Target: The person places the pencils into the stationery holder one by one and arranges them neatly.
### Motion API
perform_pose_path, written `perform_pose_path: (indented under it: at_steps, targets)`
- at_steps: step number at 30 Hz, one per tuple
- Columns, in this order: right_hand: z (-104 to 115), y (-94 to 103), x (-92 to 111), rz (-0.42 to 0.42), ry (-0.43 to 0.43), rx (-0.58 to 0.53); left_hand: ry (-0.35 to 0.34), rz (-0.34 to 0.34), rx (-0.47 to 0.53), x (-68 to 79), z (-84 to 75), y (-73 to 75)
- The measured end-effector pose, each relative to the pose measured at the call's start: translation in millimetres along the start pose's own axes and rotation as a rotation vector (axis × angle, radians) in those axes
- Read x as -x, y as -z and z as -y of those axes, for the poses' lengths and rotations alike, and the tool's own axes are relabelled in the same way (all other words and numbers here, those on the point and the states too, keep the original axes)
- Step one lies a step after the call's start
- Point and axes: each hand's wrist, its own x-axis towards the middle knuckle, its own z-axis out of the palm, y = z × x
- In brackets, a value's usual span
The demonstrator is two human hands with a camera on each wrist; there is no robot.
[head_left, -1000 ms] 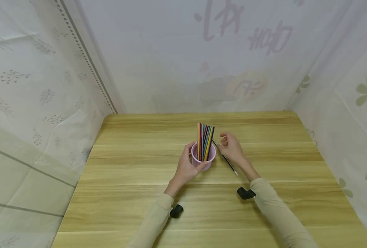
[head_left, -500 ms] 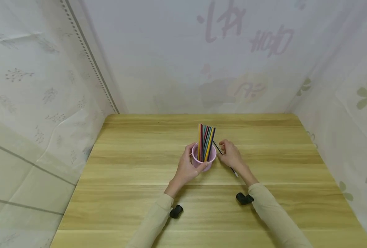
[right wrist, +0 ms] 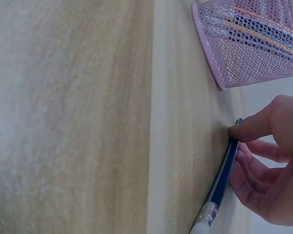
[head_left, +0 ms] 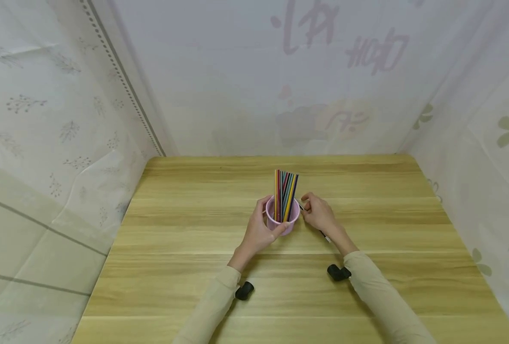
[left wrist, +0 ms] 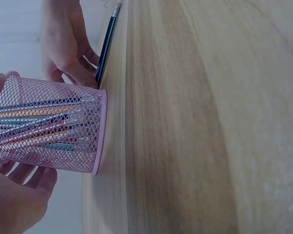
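A pink mesh pencil cup (left wrist: 51,126) stands upright near the middle of the table, filled with several colored pencils (head_left: 285,195) that lean inside it. My left hand (head_left: 256,233) grips the cup from the left, thumb across its near side and fingers around the far side. Just right of the cup, my right hand (head_left: 320,215) pinches a dark pencil (right wrist: 226,169) with thumb and fingers, toward the end away from its white eraser. That pencil lies along the tabletop, its eraser end pointing toward me. Part of it is hidden under the right hand in the head view.
The wooden table (head_left: 185,229) fills the lower part of the head view. Pale patterned cloth (head_left: 220,95) hangs behind it and at both sides. Black wrist devices (head_left: 244,290) sit at both sleeves, low over the table.
My right hand has come down and slightly toward me onto the dark pencil, its fingers closing on it. The left hand and the cup have stayed in place.
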Motion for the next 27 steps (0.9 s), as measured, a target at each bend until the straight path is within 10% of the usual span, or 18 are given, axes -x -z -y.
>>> perform_pose_path:
  at_steps: [12,27]
  targets:
    - [1.3,1.9,0.5,0.049,0.076,0.093,0.006,-0.001,0.006,-0.5,0.0,1.5]
    - [23.3,57.9,11.9,-0.011,0.031,-0.182,0.027,0.009,0.004,-0.3,-2.9,2.0]
